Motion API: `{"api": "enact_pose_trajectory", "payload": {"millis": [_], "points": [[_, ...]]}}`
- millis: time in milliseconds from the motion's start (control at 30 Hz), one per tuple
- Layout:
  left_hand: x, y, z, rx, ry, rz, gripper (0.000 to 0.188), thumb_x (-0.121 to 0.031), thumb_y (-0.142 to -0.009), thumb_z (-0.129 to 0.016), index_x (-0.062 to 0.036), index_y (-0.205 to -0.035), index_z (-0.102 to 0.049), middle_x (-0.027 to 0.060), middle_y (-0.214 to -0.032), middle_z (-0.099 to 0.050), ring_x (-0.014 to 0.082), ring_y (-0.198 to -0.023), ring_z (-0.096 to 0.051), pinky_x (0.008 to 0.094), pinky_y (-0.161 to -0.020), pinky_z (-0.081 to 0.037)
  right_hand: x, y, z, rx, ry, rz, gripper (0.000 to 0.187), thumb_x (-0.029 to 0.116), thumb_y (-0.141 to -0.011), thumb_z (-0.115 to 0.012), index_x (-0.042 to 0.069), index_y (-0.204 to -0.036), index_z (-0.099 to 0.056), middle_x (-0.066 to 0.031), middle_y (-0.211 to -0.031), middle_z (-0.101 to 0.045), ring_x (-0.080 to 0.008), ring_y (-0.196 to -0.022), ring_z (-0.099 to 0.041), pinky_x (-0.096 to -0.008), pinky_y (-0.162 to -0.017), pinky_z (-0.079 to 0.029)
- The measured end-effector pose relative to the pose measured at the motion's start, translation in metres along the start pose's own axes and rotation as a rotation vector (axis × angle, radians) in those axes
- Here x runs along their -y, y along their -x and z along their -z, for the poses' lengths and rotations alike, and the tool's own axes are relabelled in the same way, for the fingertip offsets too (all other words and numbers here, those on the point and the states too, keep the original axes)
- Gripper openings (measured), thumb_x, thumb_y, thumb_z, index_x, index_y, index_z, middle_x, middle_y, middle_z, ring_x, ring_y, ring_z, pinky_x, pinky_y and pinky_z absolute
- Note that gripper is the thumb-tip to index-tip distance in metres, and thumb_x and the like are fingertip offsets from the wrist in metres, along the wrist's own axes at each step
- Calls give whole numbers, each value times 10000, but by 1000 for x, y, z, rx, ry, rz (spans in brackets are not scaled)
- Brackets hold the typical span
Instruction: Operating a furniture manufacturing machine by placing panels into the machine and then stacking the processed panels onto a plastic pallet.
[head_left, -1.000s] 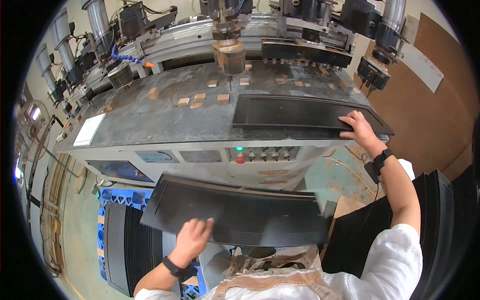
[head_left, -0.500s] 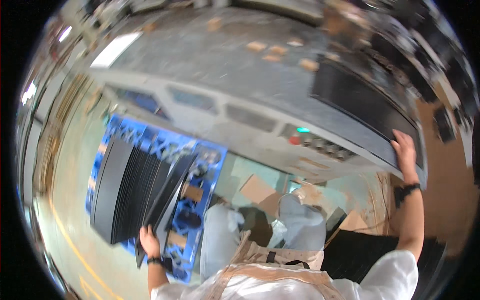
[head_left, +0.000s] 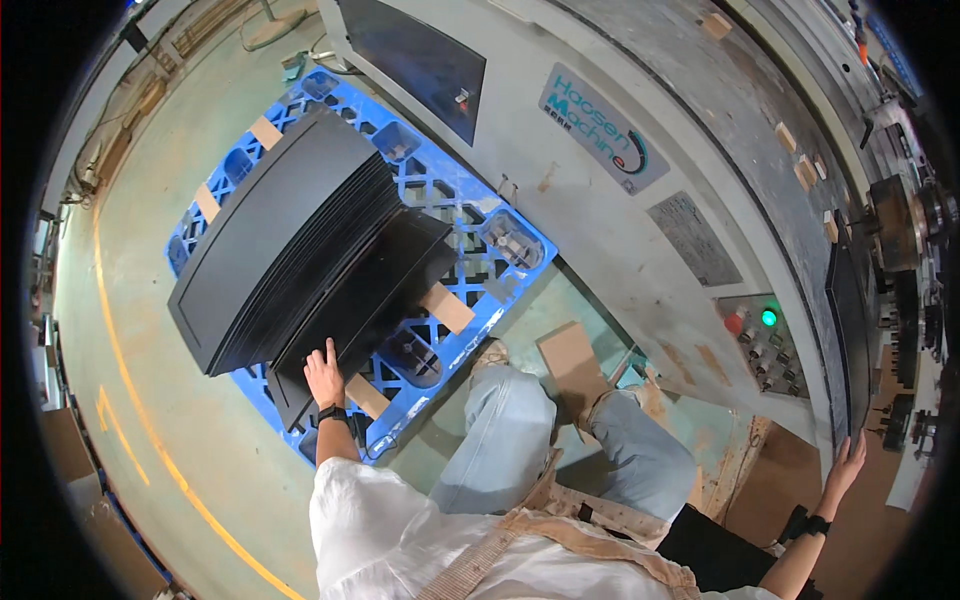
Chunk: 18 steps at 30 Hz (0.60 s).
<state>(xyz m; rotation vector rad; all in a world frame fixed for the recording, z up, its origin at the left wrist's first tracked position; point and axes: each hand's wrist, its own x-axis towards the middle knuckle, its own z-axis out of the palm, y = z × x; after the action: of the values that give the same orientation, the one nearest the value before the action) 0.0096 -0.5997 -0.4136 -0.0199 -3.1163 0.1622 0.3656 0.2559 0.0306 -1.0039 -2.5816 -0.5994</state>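
Observation:
My left hand [head_left: 325,375] has its fingers stretched out on the near end of a flat black panel [head_left: 360,285]. That panel leans against a stack of similar curved dark panels [head_left: 290,200], which stand close together on a blue plastic pallet [head_left: 535,250]. Far to the right, my right hand [head_left: 848,465] touches the near end of another black panel [head_left: 850,330] with extended fingers. This panel lies at the edge of the machine's grey bed [head_left: 690,70]. How far the right fingers reach around it is partly hidden.
A pale machine body [head_left: 540,190] stands ahead, with a control panel [head_left: 765,345] showing a lit green lamp. Small wooden blocks [head_left: 805,172] lie on the bed. Cardboard [head_left: 572,365] lies by my knees, and a yellow line [head_left: 170,475] crosses the floor at left.
My view has swung left towards the pallet. The loose panel by my left hand has tipped down against the stack, and those fingers have spread. My right hand stays at its panel's end.

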Motion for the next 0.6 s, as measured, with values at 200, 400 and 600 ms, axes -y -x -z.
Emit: {"api": "enact_pose_trajectory", "payload": {"millis": [200,400,600], "points": [[-12,4,-65,229,-198,-19,798,-125,-785,-615,-201,-1494,-256,84,-1033,-486,234,-961,-506,374,-775,-473,-19,29,73,44,124,-116,430,232,-956,-551,24,-1327,-487,-193,-1302,-527,-364,-1211,-482,-424,-1010,-386],[-7,-19,-97,574,-170,113,1029,-364,-719,-777,-234,-1514,-137,62,-1140,-504,222,-1047,-529,553,-881,-443,-59,104,210,86,366,-415,537,329,-951,-544,-62,-1311,-470,-255,-1314,-500,-385,-1238,-457,-423,-1037,-368],[-74,-51,-62,321,83,-3,859,-243,-768,-727,-143,-1479,-255,138,-1232,-502,298,-1165,-490,501,-980,-388,-38,325,394,852,729,-1117,644,361,-751,-776,-37,-1215,-574,-205,-1130,-651,-319,-1087,-609,-381,-959,-444]]}}
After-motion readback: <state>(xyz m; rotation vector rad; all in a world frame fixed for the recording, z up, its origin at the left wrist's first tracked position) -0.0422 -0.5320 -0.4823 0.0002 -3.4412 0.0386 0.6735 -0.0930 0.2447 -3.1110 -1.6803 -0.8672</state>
